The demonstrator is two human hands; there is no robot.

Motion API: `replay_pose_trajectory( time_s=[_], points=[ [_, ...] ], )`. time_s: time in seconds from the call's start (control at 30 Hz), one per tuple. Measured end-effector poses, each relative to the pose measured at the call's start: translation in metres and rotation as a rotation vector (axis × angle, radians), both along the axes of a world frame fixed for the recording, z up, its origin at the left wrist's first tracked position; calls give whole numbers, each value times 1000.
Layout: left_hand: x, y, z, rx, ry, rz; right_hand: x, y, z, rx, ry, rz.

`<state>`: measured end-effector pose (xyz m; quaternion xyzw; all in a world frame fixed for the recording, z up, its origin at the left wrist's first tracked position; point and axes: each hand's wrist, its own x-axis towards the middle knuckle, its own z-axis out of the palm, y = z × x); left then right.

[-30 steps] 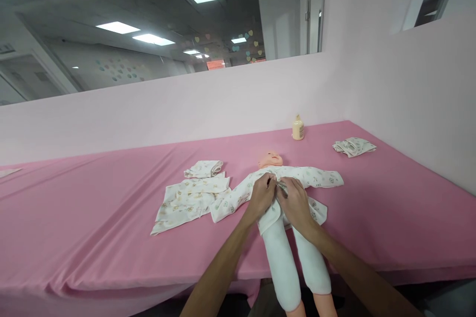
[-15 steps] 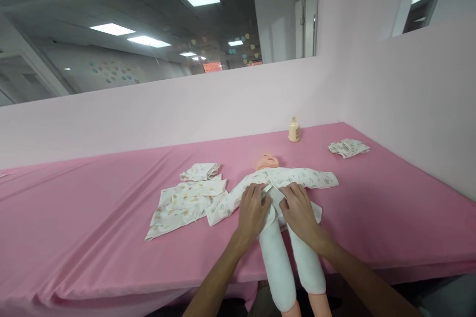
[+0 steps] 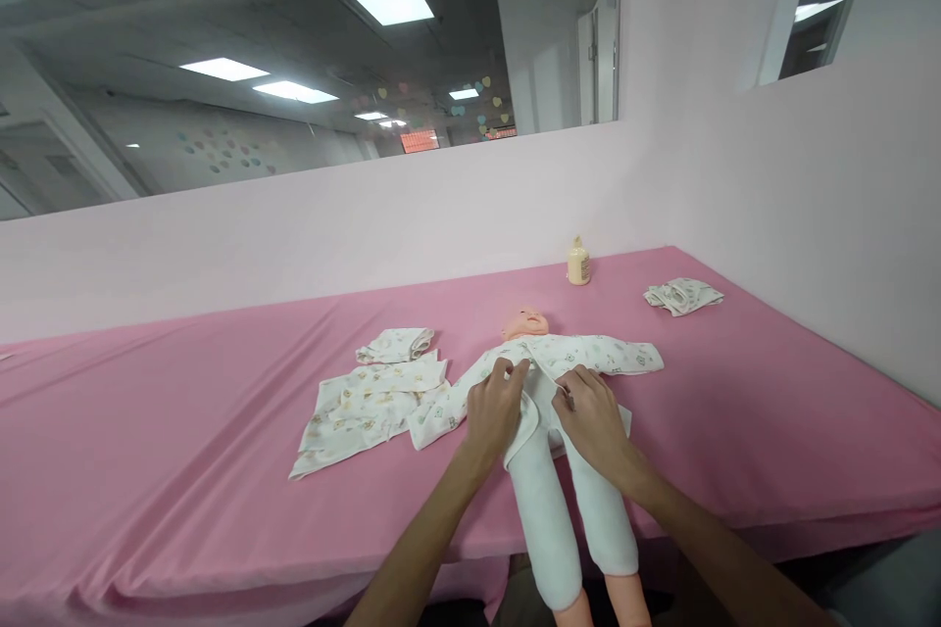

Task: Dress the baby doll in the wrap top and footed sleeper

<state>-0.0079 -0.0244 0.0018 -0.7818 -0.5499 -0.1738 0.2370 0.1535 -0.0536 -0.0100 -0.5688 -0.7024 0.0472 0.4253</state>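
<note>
A baby doll [image 3: 526, 323] lies on its back with its head away from me and its legs over the table's front edge. It wears a white printed baby shirt [image 3: 588, 351], sleeves spread out to both sides, and white cloth covers its legs. The shirt front is parted at the waist. My left hand [image 3: 500, 409] is closed in a pinch on the left front edge of the shirt. On the other side my right hand [image 3: 592, 416] pinches the opposite edge, fingers curled in. My fingers partly hide the cloth edges.
Printed baby clothes [image 3: 368, 407] lie spread left of the doll, with a folded printed cloth [image 3: 395, 345] behind them. Another folded garment [image 3: 683, 295] rests at the far right. A pale yellow pump bottle [image 3: 578, 265] stands by the wall. A pink sheet [image 3: 183, 431] covers the table.
My left hand has risen slightly and its fingers have drawn together at the shirt edge. My right hand stays almost in place. The view has shifted a little.
</note>
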Motion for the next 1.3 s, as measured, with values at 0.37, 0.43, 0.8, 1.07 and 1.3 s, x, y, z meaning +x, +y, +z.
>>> replay_pose_trajectory(
  time_s=[0.37, 0.43, 0.8, 1.07, 1.3],
  points=[
    [11, -21, 7, -118, -138, 140, -3, 5, -5, -80, 64, 37],
    [11, -23, 7, -154, -176, 195, -2, 4, -6, -79, 65, 37],
    [0, -12, 27, -501, -186, 253, -3, 2, -5, -80, 96, 40],
    [-8, -13, 41, -588, -12, 154, -2, 2, -4, -94, 158, 73],
    [-7, -17, 28, -384, -190, 94, -1, 0, 0, -138, 443, 131]
  ],
)
